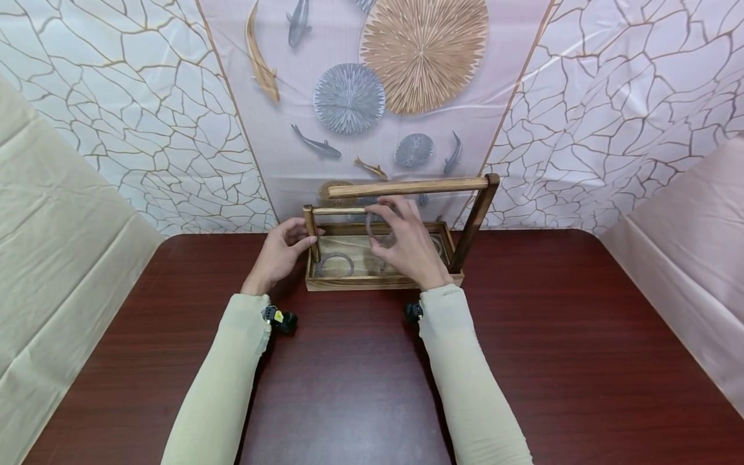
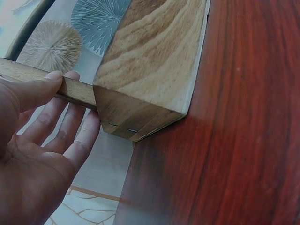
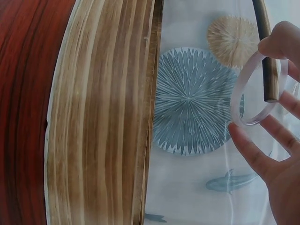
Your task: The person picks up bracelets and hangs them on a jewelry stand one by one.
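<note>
A wooden display stand has a shallow tray [image 1: 383, 282], a short left post with a lower bar [image 1: 340, 211], and a taller right post with an upper bar [image 1: 407, 187]. My left hand [image 1: 278, 253] holds the short post [image 2: 77, 91] between thumb and fingers. With my right hand [image 1: 407, 242] I pinch a pale translucent bangle [image 3: 238, 91] at the lower bar's free end. That bar end [image 3: 271, 86] shows inside the ring; my thumb hides part of the rim. Another bangle [image 1: 351, 263] lies in the tray's left part.
At the tray's right end a further ring [image 1: 437, 244] is partly hidden by my right hand. The stand sits at the back edge of a dark red wooden table [image 1: 349, 387]. Behind it hangs a patterned backdrop [image 1: 279, 155], with pale cloth at both sides.
</note>
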Action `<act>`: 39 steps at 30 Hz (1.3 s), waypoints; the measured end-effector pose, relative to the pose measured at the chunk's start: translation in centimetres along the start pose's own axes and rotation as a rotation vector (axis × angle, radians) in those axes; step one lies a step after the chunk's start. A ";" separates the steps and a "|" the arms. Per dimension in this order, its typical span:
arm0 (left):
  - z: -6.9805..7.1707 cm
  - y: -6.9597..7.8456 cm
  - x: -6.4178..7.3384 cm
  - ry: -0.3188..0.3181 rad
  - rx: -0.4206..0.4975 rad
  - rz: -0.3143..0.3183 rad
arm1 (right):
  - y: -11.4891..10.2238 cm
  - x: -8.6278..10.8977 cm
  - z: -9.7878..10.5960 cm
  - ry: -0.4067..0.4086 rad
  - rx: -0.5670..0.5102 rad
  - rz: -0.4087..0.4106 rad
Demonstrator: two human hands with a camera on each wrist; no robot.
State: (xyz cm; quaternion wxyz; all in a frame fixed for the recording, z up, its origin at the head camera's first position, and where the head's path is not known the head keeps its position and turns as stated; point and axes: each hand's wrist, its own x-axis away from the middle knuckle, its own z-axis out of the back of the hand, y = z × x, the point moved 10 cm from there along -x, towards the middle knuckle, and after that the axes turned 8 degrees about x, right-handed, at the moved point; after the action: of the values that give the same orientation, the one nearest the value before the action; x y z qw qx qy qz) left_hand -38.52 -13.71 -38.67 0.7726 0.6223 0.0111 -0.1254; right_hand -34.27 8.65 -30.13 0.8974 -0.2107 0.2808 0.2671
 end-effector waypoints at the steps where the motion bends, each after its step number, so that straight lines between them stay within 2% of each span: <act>1: 0.0 0.0 0.0 0.000 -0.001 0.000 | 0.0 0.0 0.0 0.000 0.002 0.000; 10: -0.1 0.1 0.1 -0.014 0.007 -0.015 | -0.2 -0.1 -0.5 -0.021 -0.008 -0.002; 23: 0.1 0.0 0.0 -0.007 0.032 0.004 | -0.3 -0.5 -0.7 -0.011 -0.035 0.009; 30: 0.2 0.0 -0.1 -0.011 0.070 -0.008 | -0.6 -0.8 -1.2 -0.002 -0.037 0.019; 39: 0.1 0.0 -0.1 -0.018 0.048 0.000 | -1.6 -1.1 -1.6 -0.010 -0.013 0.040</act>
State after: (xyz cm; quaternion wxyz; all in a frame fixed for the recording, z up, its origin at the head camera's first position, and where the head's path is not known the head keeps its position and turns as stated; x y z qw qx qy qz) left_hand -38.60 -13.80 -38.62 0.7575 0.6395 0.0013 -0.1313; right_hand -34.65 6.20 -30.28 0.8918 -0.2096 0.2787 0.2881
